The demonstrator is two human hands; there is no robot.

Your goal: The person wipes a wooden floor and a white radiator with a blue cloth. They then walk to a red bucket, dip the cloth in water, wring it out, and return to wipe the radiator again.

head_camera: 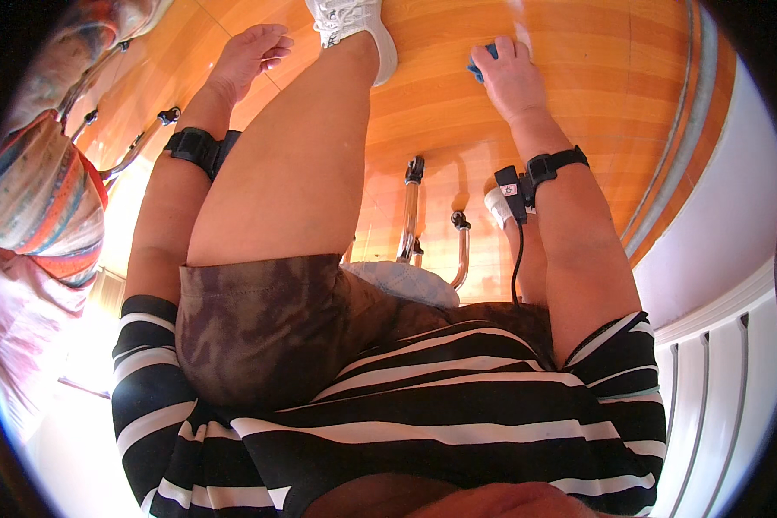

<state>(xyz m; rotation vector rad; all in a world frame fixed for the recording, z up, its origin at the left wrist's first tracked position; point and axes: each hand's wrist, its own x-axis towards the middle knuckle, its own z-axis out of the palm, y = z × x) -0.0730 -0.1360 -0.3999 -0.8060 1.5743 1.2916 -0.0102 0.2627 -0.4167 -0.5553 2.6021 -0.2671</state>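
Observation:
My right hand (pixel 515 78) presses down on a crumpled blue cloth (pixel 476 72), which shows between and beside the fingers against the wood-look floor (pixel 440 84). Off to the left, my left hand (pixel 249 58) hangs beside my raised shin with its fingers loosely curled, slightly apart, and nothing visible in them. Near it is my white sneaker (pixel 356 29), planted on the floor. Black straps (pixel 550 168) circle both forearms; the right one carries a small black device (pixel 510 191) with a cable.
Chrome legs on casters (pixel 409 213) stand under a pale patterned seat cushion (pixel 405 278). More chrome caster legs (pixel 133 149) and striped fabric (pixel 52 201) are at left. A grey pipe (pixel 693 116) follows the right wall; a white radiator (pixel 719 369) is lower right.

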